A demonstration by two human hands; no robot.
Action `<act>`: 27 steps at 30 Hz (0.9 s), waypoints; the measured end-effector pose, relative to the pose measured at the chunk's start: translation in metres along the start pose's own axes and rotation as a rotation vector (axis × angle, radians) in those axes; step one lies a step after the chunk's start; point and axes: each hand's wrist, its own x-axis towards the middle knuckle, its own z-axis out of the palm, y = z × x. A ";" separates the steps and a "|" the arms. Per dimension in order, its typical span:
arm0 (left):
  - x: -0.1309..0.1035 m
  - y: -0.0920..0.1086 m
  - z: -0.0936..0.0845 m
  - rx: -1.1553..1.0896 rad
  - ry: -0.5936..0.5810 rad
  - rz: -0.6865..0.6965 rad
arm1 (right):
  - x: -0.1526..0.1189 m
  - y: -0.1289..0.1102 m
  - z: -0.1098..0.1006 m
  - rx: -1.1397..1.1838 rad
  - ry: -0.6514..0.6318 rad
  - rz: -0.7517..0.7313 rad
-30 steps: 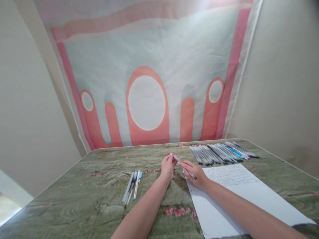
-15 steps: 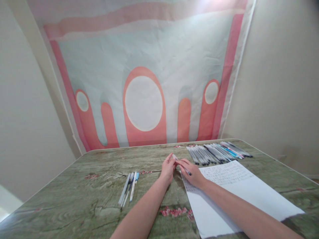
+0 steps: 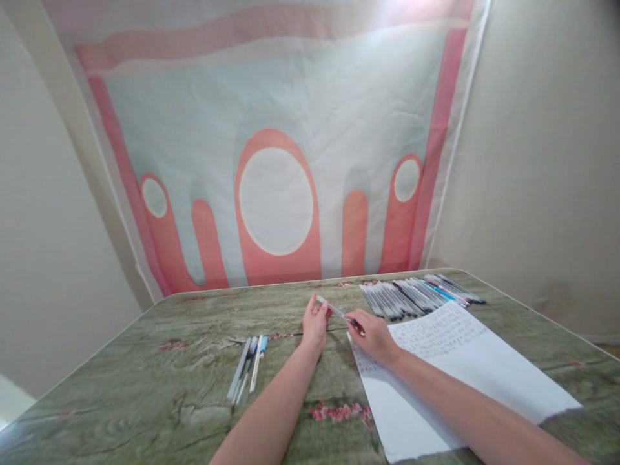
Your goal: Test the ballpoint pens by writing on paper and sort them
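A slim clear pen spans the gap between my two hands above the table. Its far left end is pinched in the fingers of my left hand. My right hand grips the dark end of the pen, with its wrist over the left edge of a sheet of paper. Rows of handwriting cover the upper part of that sheet. Whether the dark end is a cap is too small to tell.
A long row of pens, mostly clear with dark ends, lies at the back right. Several pens lie together left of my left forearm. The wood-patterned table meets a patterned backdrop behind.
My hands have moved slightly apart, and more of the pen shows between them. The whole view has shifted a little, so the paper and pens appear slightly further left.
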 end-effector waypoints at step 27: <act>-0.053 0.004 0.015 1.269 -0.701 0.625 | 0.004 0.046 -0.015 -0.671 -0.070 0.135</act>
